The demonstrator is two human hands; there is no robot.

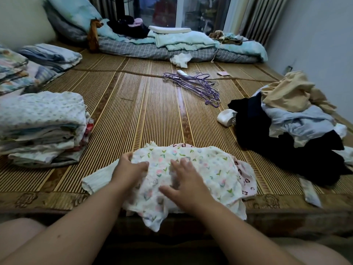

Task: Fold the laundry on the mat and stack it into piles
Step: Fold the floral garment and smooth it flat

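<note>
A white garment with a small tulip print (208, 169) lies at the near edge of the bamboo mat (152, 111), partly hanging over the edge. A pink heart-print piece (247, 180) peeks out beneath it on the right. My left hand (128, 169) grips the garment's left edge, fingers curled into the cloth. My right hand (187, 178) lies flat on the garment's middle with fingers spread. A stack of folded pale laundry (42, 127) stands at the left. An unfolded heap of black, light blue and beige clothes (290, 127) sits at the right.
Purple wire hangers (196, 85) lie in the middle of the mat. A white rolled item (226, 116) sits beside the heap. Folded bedding (47, 56) is at the far left, quilts and pillows (181, 43) along the back. A wall closes the right side.
</note>
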